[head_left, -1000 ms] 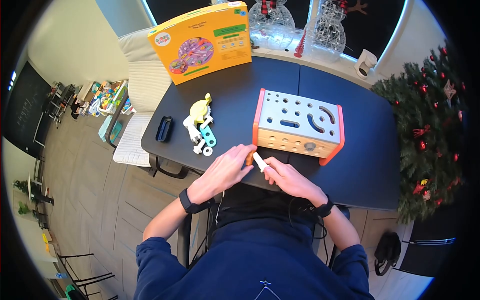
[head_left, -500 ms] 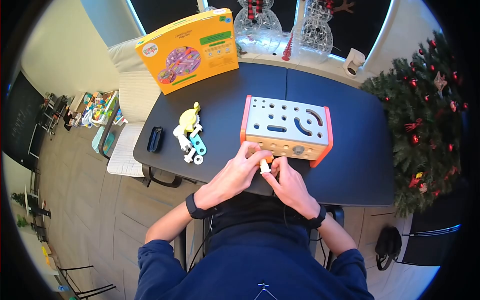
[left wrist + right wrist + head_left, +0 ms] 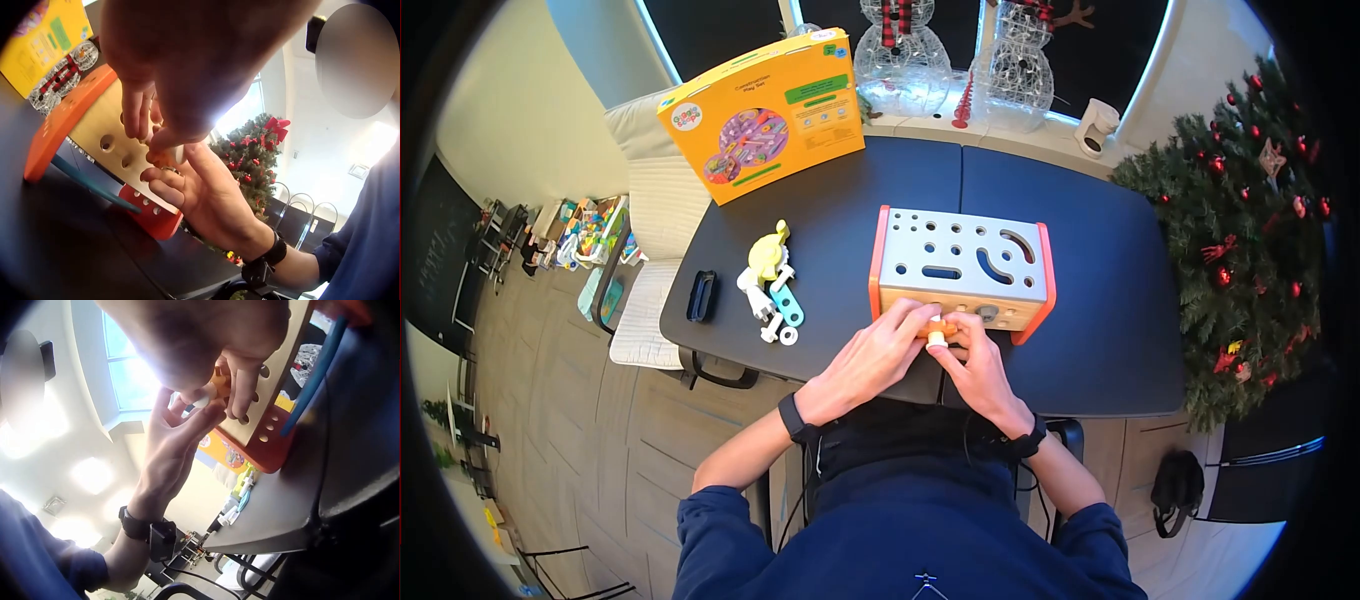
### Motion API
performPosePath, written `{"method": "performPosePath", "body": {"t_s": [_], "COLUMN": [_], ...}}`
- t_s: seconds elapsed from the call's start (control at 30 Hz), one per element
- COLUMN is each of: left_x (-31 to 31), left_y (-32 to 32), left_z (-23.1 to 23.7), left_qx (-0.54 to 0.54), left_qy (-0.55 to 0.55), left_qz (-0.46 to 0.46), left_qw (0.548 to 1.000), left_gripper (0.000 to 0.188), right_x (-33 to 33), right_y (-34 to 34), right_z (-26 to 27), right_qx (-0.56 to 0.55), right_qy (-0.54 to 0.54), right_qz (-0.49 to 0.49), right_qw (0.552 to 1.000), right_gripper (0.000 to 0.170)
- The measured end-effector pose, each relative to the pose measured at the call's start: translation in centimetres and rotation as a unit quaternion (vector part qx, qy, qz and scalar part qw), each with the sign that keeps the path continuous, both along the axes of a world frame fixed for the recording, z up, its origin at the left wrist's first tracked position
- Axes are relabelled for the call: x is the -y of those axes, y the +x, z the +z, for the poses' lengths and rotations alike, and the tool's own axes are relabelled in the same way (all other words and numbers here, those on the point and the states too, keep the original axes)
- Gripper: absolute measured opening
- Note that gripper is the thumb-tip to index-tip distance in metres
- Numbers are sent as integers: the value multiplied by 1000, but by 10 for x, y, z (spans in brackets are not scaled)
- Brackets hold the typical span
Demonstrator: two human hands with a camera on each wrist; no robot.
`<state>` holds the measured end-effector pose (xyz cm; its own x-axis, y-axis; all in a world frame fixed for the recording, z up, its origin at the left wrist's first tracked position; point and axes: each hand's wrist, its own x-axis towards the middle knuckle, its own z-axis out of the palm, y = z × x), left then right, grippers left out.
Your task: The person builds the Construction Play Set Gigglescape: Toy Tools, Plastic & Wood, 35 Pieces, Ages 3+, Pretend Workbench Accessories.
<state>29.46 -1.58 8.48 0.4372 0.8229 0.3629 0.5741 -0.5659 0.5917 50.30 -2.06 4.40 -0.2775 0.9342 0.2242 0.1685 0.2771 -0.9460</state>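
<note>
Both hands meet close before the front panel of a toy workbench (image 3: pixel 910 245) with a grey, holed top and red-orange sides. My left hand (image 3: pixel 868 355) pinches an orange toy nut (image 3: pixel 220 384) with its fingertips. My right hand (image 3: pixel 985 375) holds a white toy bolt (image 3: pixel 937 341), thumb at its near end. In the head view, the orange nut sits around or against the bolt's shank, partly hidden by fingers. Holes in the wooden panel (image 3: pixel 94 128) show right beside the fingertips in the left wrist view.
Left on the dark table (image 3: pixel 1090 350) lie a yellow toy piece (image 3: pixel 769 256), white bolts, a turquoise strip (image 3: pixel 786 305), a white ring (image 3: pixel 788 337) and a black tray (image 3: pixel 702 296). A yellow box (image 3: pixel 765 115) stands behind. A decorated tree (image 3: pixel 1230 250) borders the right side.
The white bolt has swung from a slant to point away from the body, and it now meets the orange nut. Both hands have drawn together. The head view has shifted slightly.
</note>
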Motion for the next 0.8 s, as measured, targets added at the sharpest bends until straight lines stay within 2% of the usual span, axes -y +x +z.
{"method": "performPosePath", "body": {"t_s": [0.1, 0.2, 0.33, 0.53, 0.8], "left_x": [-9, -11, -27, -45, -57], "left_y": [-11, -12, -11, -6, -7], "left_z": [3, 20, 27, 41, 43], "left_qx": [-74, -162, -196, -237, -247], "left_qy": [87, 108, 147, 169, 124], "left_qz": [-27, 3, 11, -22, -41], "left_qw": [993, 981, 969, 956, 960], "left_gripper": [65, 76, 92, 88, 82], "right_x": [-2, 0, 2, 2, 0], "right_y": [1, -1, -6, -7, -4], "right_z": [-9, -8, -1, -4, 2], "right_qx": [-4, 9, 31, 26, 44], "right_qy": [5, 20, 6, 20, 17], "right_qz": [-14, -25, -32, -26, 23], "right_qw": [1000, 999, 999, 999, 999], "right_gripper": [34, 32, 29, 28, 31]}}
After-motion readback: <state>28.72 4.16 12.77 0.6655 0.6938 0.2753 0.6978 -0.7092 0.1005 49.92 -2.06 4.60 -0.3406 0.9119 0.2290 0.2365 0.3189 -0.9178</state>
